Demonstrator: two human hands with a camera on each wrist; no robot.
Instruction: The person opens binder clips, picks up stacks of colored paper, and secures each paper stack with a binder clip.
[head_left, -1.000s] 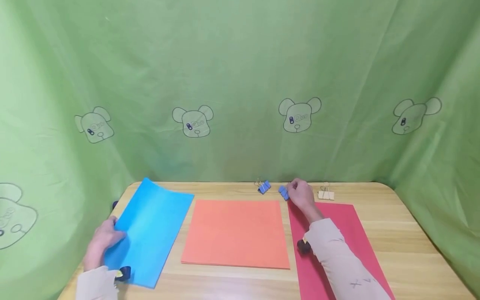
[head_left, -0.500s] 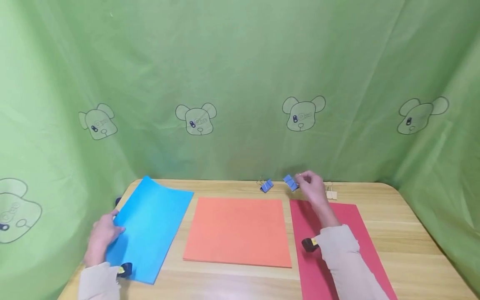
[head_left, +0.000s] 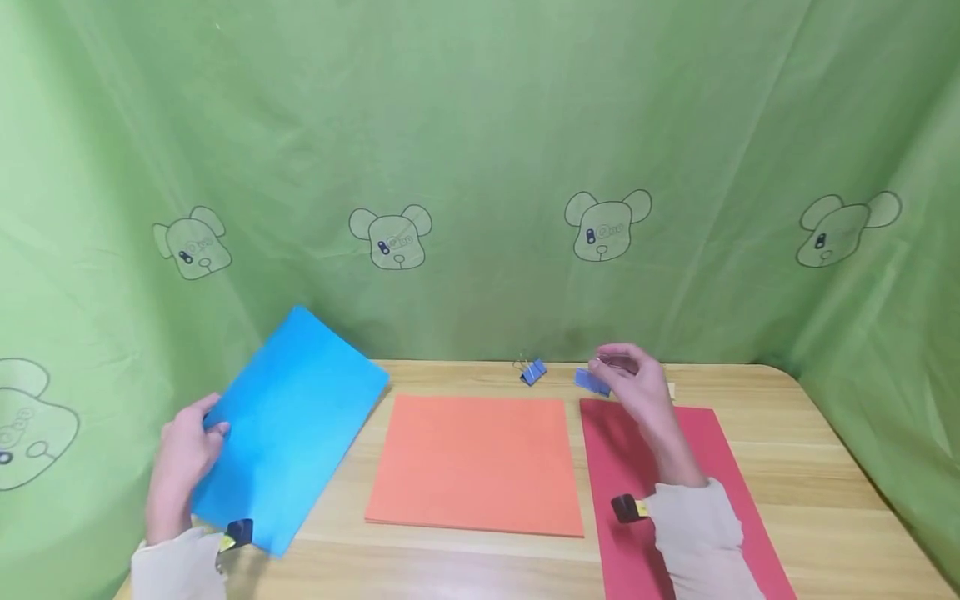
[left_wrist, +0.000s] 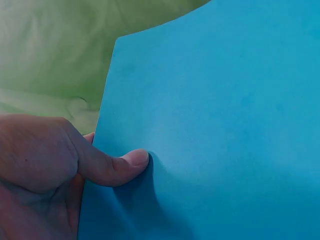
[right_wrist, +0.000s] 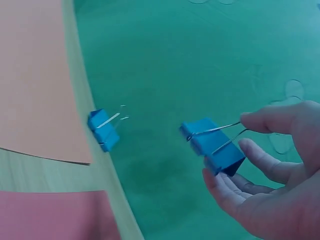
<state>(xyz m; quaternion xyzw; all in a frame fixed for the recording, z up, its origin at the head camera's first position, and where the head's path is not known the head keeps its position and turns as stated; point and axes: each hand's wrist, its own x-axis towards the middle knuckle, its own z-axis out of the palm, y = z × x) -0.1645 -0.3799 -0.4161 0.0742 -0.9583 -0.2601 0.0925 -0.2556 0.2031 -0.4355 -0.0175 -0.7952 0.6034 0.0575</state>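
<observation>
At the left of the head view, my left hand (head_left: 186, 446) grips the left edge of a blue sheet of paper (head_left: 292, 425). In the left wrist view the thumb (left_wrist: 131, 164) lies on the sheet's face and the other fingers are mostly behind it. The sheet is raised and tilted. Over the table's far edge, my right hand (head_left: 641, 387) holds a blue binder clip (head_left: 591, 382). The right wrist view shows this clip (right_wrist: 215, 145) with its wire handle at the thumb and a finger, and other fingers touching its underside.
Orange paper (head_left: 476, 462) lies mid-table, and red paper (head_left: 723, 475) lies under the right forearm. A second blue binder clip (head_left: 533, 372) rests at the far edge. A pale binder clip (head_left: 672, 391) is mostly hidden behind my right hand. A green curtain (head_left: 480, 167) surrounds the table.
My left hand has lifted the blue paper upward and tilted it. My right hand has raised the blue binder clip off the table, moved it slightly right and turned it.
</observation>
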